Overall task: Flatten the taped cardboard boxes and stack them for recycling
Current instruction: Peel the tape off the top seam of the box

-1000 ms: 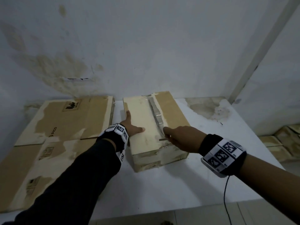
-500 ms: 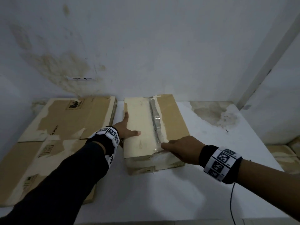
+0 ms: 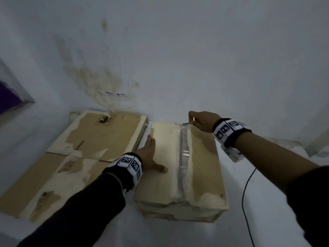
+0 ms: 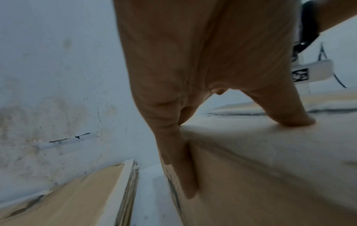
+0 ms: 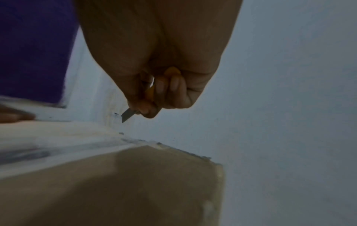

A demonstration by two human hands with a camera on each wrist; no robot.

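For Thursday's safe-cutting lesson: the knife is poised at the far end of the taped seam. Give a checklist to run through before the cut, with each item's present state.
1. Box steadied: ok; the left hand lies flat on its top, fingers over the left edge.
2. Left hand clear of the tape seam: ok, it rests left of it.
3. Knife firmly held: ok, the right hand grips the orange handle.
4. Blade out: ok.
5. Blade touching the tape: not ok; the right wrist view shows it above the box.
6. Flattened cardboard out of the way: ok, lying left of the box.
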